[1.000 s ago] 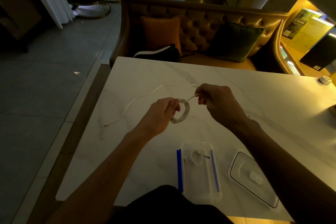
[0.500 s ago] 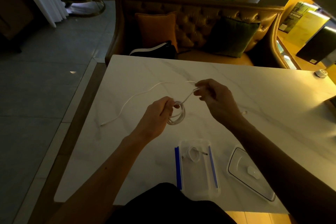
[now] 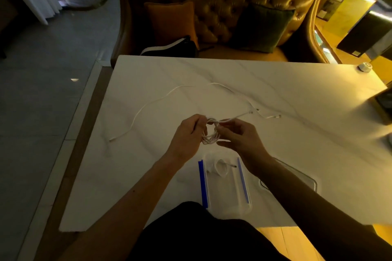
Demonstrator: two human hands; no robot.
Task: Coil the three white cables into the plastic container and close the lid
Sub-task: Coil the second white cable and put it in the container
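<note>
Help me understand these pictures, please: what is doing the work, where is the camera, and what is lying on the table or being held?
There is no machine here: a person works with two bare hands. Every picture comes from one wide-angle camera worn on the person's head, looking forward and down, so the arms enter from the bottom. The left hand grips a half-wound coil of white cable, and the right hand pinches the same cable beside the coil. On the white marble table a loose cable lies stretched out, not yet coiled. Nearer the person stands an open clear container with blue strips along its sides; a small coiled cable already lies inside. Its lid lies to the right, partly hidden by the right forearm.
</note>
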